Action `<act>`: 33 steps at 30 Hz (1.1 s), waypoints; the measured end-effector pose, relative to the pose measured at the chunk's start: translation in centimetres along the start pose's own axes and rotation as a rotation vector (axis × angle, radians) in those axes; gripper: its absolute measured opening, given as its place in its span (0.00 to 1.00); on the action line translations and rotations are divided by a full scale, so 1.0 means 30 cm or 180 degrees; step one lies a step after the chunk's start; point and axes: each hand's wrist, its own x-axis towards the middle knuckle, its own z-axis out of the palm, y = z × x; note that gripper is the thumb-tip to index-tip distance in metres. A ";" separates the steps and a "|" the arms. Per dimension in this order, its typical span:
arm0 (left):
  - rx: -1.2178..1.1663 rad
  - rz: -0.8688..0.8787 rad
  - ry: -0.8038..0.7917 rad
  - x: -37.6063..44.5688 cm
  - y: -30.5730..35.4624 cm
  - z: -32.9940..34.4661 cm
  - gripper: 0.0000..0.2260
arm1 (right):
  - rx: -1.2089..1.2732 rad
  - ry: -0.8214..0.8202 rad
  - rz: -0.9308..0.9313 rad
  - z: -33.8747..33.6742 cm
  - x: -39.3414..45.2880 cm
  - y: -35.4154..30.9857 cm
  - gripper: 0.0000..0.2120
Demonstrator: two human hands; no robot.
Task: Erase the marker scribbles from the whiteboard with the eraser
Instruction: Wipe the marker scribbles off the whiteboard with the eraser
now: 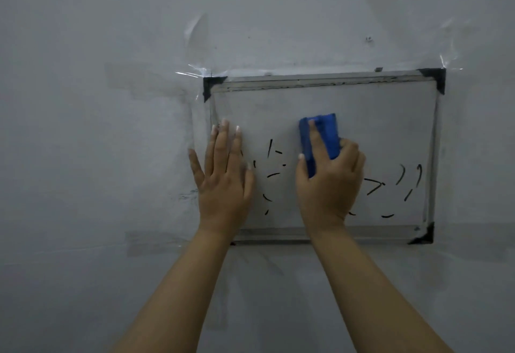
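Note:
A small metal-framed whiteboard (376, 118) with black corner caps hangs taped to a grey wall. Black marker scribbles remain on its lower half: a group left of centre (274, 175) and another at the right (401, 182). The upper half looks wiped. My right hand (330, 182) grips a blue eraser (323, 135) and presses it flat on the board's middle, fingers over its back. My left hand (223, 177) lies flat with fingers spread on the board's left edge, covering the frame there.
The grey wall (111, 46) surrounds the board. Clear tape strips (195, 72) stick out at the upper corners, and old tape patches mark the wall to the left. Both bare forearms reach up from the bottom of the view.

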 end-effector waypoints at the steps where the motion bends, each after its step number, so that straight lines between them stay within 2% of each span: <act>1: -0.0027 0.0001 -0.0076 -0.003 -0.008 0.001 0.29 | -0.0008 -0.0133 -0.0282 0.011 -0.032 -0.031 0.28; 3: -0.0113 0.0077 -0.0192 -0.004 -0.022 0.001 0.29 | -0.0012 -0.0351 -0.0776 0.022 -0.076 -0.058 0.28; 5: -0.0212 0.0117 -0.0191 -0.004 -0.035 -0.004 0.29 | -0.0021 -0.0332 -0.0836 0.018 -0.059 -0.038 0.28; 9: -0.0478 -0.0166 -0.0047 -0.019 -0.065 -0.011 0.29 | 0.0034 -0.0075 0.0050 0.005 -0.015 -0.047 0.27; 10: -0.0518 -0.0218 -0.0063 -0.028 -0.073 -0.009 0.30 | 0.0037 -0.0089 -0.0021 0.013 -0.032 -0.071 0.27; 13: -0.0606 -0.0188 -0.0127 -0.059 -0.095 0.003 0.31 | 0.0018 -0.0338 -0.0887 0.046 -0.110 -0.120 0.27; 15: -0.0715 -0.0173 -0.0126 -0.076 -0.109 0.009 0.31 | 0.0026 -0.0369 -0.1128 0.049 -0.101 -0.103 0.28; 19: -0.0869 -0.0080 -0.0165 -0.086 -0.132 0.010 0.31 | 0.0050 -0.0156 -0.0279 0.034 -0.038 -0.123 0.27; 20: -0.0916 -0.0065 -0.0174 -0.085 -0.137 0.009 0.30 | 0.0045 -0.0180 -0.0318 0.037 -0.046 -0.151 0.27; 23: -0.1068 -0.0016 -0.0256 -0.084 -0.154 0.001 0.29 | 0.0011 -0.0494 -0.1234 0.055 -0.103 -0.219 0.27; 25: -0.1131 0.0076 -0.0339 -0.087 -0.173 -0.009 0.29 | 0.0008 -0.0550 -0.1487 0.058 -0.082 -0.212 0.28; 29: -0.1030 0.0204 -0.0407 -0.093 -0.208 -0.029 0.29 | 0.0005 -0.0301 -0.0591 0.049 -0.010 -0.202 0.27; 30: -0.1016 0.0203 -0.0422 -0.095 -0.211 -0.031 0.28 | -0.0046 -0.0299 -0.0537 0.051 -0.023 -0.216 0.27; 33: -0.1072 0.0198 -0.0483 -0.102 -0.216 -0.031 0.28 | -0.0027 -0.0529 -0.1079 0.062 -0.108 -0.252 0.28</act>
